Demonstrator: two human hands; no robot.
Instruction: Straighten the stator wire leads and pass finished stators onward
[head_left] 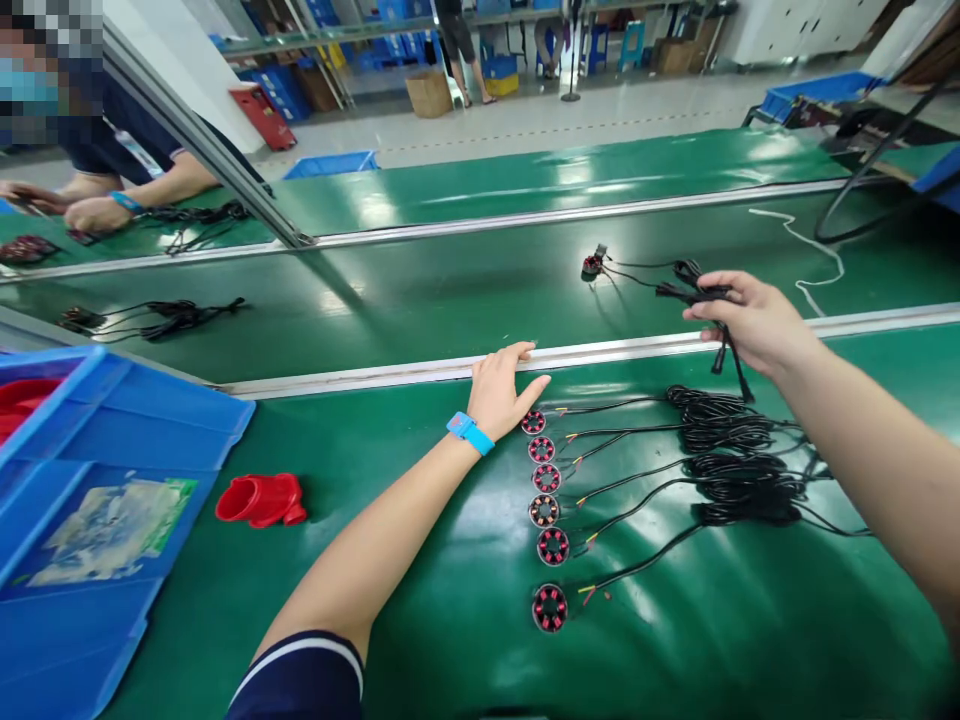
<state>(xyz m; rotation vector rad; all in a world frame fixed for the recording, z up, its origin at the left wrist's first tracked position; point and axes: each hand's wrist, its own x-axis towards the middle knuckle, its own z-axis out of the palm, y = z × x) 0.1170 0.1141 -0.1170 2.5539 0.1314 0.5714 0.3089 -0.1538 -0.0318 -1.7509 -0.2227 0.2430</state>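
The right hand [754, 315] is raised over the white rail [615, 352] on the far right, its fingers grasping a bundle of black cable [679, 293]. From this bundle, thin leads run left to a small red and black coil part [592, 264] at the green strip [420, 280] beyond the rail; whether it hangs or rests there, I cannot tell. Loose connector ends dangle below the fingers.

The left hand [496, 388] lies at the rail near the middle, its fingers extended and released, the thumb right by the farthest of six ring-shaped coil parts [556, 478]. These stand in a row from far to near on the green worktop [420, 640], five with red windings and one copper-coloured, the nearest set a little apart. Black leads with coloured wire ends stretch right from beside them to coiled cables [724, 425].

To the left, a red plastic piece [259, 498] lies near a blue bin [187, 425]. Another cabled part [176, 318] is on the strip at far left, and a co-worker's hands [97, 215] are beyond it.
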